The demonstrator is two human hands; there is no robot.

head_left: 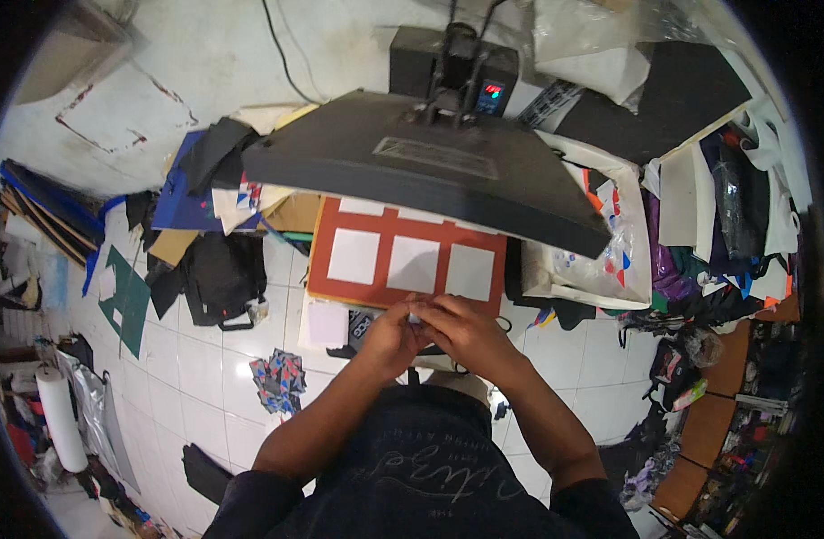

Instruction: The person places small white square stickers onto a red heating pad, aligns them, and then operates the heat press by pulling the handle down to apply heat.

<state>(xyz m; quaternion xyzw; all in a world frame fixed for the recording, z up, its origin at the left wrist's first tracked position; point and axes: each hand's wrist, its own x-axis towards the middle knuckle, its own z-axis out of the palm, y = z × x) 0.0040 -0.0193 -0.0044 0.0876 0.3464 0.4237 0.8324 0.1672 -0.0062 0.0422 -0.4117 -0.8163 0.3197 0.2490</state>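
Note:
My left hand (389, 340) and my right hand (470, 332) meet at the front edge of a heat press. Fingers of both are closed together around something small and pale (414, 318), mostly hidden, whose kind I cannot make out. Just beyond them lies the press's reddish-brown pad (385, 289), with several white rectangular pieces (354, 256) laid on it in rows. The black upper plate (412, 162) of the press is raised and tilted over the pad, covering its far part. A lit display (493, 92) shows on the control box behind.
Right of the press stands a white box (601, 287) with plastic and colourful scraps. Fabric piles (726, 198) lie farther right. On the tiled floor are a heap of printed patches (278, 382) and a black bag (223, 278). A white roll (60, 418) stands at left.

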